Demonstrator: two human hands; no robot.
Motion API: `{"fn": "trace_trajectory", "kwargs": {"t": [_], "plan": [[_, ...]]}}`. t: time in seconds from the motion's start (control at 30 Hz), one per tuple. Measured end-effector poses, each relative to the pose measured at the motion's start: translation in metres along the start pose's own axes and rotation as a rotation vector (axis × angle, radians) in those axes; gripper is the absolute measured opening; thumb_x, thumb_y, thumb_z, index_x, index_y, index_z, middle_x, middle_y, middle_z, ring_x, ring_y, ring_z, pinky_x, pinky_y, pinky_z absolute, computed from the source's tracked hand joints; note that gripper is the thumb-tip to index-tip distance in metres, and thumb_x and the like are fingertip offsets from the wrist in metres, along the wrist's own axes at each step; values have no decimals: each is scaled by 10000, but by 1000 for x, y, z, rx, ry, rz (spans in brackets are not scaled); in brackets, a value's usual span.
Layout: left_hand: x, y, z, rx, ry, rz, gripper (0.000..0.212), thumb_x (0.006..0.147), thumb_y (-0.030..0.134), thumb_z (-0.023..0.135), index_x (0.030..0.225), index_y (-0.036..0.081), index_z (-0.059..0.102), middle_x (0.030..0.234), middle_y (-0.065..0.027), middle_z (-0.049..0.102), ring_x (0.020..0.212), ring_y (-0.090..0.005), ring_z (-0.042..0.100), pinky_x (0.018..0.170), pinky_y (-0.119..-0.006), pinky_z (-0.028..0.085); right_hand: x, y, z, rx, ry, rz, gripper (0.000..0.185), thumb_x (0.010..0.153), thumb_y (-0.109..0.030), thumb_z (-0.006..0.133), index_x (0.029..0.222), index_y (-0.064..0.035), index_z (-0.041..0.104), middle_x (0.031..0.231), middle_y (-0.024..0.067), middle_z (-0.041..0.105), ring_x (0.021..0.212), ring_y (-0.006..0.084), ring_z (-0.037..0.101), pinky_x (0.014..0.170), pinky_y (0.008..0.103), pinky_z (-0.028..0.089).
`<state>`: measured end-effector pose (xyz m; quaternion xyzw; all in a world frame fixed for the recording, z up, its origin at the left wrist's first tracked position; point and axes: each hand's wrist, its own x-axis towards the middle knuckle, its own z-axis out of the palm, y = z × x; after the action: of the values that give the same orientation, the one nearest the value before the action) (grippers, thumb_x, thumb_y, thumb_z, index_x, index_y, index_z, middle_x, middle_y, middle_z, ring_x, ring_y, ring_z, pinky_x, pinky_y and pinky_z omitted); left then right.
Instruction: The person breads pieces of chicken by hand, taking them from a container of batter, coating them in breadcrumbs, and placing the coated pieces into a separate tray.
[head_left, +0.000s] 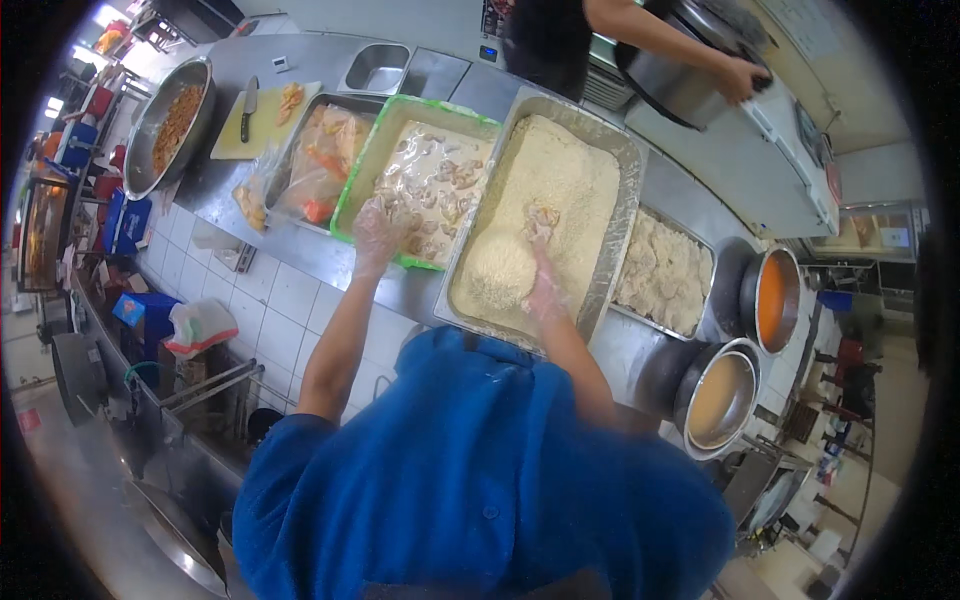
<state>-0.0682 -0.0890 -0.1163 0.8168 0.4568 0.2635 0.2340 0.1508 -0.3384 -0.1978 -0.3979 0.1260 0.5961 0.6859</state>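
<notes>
My left hand, in a clear plastic glove, is at the near left edge of a green-rimmed tray of pale batter with chicken pieces; whether its fingers hold a piece cannot be told. My right hand, gloved too, is over a deep steel pan of breading flour. A chicken piece lies at its fingertips; I cannot tell whether they grip it. Beside that hand, a round mesh sieve or mound heaped with flour rests in the pan's near left part.
Right of the pan stand a tray of floured pieces and bowls of orange and tan liquid. Leftward are bagged meat, a knife on a cutting board and a large steel bowl. A person handles a large pot across the counter.
</notes>
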Motion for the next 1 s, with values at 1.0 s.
{"fn": "trace_trajectory", "kwargs": {"t": [1.0], "plan": [[-3, -7, -1, -32, -82, -47, 421, 685, 309, 893, 841, 5, 647, 836, -171, 637, 792, -339, 624, 712, -453, 489, -33, -51, -41, -422, 279, -175, 500, 980, -292, 597, 1431, -83, 545, 1323, 178, 636, 1203, 314, 604, 995, 407, 488]]}}
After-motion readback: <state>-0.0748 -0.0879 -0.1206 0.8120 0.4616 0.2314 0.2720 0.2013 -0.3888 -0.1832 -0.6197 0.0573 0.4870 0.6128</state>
